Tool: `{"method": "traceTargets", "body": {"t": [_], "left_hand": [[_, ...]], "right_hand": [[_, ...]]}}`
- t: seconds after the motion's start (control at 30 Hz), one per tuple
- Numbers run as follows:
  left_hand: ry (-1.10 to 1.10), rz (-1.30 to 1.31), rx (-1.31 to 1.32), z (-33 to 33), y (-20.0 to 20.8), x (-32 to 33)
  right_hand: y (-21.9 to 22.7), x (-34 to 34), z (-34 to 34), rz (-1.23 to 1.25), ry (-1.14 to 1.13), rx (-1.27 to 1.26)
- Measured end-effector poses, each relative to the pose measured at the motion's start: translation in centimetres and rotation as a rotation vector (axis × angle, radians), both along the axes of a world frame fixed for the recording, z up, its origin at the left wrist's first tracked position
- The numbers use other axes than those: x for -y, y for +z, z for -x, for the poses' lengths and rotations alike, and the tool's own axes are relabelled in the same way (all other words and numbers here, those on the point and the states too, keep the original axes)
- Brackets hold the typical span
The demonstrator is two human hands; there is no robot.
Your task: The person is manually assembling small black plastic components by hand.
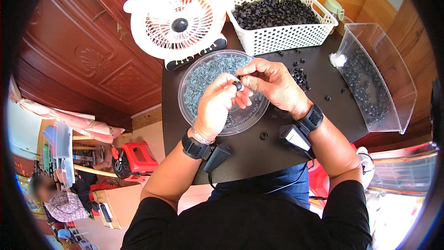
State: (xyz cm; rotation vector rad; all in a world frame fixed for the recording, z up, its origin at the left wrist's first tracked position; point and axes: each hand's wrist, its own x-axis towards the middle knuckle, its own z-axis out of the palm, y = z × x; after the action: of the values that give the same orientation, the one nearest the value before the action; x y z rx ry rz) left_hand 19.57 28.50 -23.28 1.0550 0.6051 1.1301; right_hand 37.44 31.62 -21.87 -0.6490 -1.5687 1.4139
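Note:
Over a round clear plastic tub (181, 93) full of small bluish metallic pieces, both of my hands meet at the fingertips. My left hand (215, 104) is closed, pinching a small black round part (237, 85) between thumb and fingers. From the right, my right hand (277, 85) reaches in with thumb and forefinger pinched just above that part. Whatever those fingertips hold is too small to make out. One loose black ring (263, 135) lies on the dark table (240, 162) nearer to me.
Behind the tub stands a white fan (179, 25). A white perforated basket (282, 39) heaped with black ring-like parts is at the back. To the right, a clear bin (402, 92) holds more black pieces. Loose black parts (300, 78) lie between them. Another person (64, 203) is far left.

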Motion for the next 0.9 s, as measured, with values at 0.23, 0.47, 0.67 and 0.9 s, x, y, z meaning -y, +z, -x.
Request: {"method": "traceTargets", "body": {"t": [0.23, 0.47, 0.67, 0.9], "left_hand": [[0.033, -0.125, -0.238, -0.3, 0.5, 0.2], [0.052, -0.191, -0.342, -0.2, 0.7, 0.5], [0.025, -0.205, -0.384, 0.2, 0.2, 0.2], [-0.006, -0.258, -0.483, 0.2, 0.4, 0.0]], "right_hand": [[0.8, -0.5, -0.9, -0.035, 0.031, 0.009], [1.0, -0.8, -2.1, 0.016, 0.203, -0.065], [1.7, -0.3, -2.1, -0.004, 0.213, 0.047], [2.4, -0.1, -2.5, -0.158, 0.157, 0.198]]}}
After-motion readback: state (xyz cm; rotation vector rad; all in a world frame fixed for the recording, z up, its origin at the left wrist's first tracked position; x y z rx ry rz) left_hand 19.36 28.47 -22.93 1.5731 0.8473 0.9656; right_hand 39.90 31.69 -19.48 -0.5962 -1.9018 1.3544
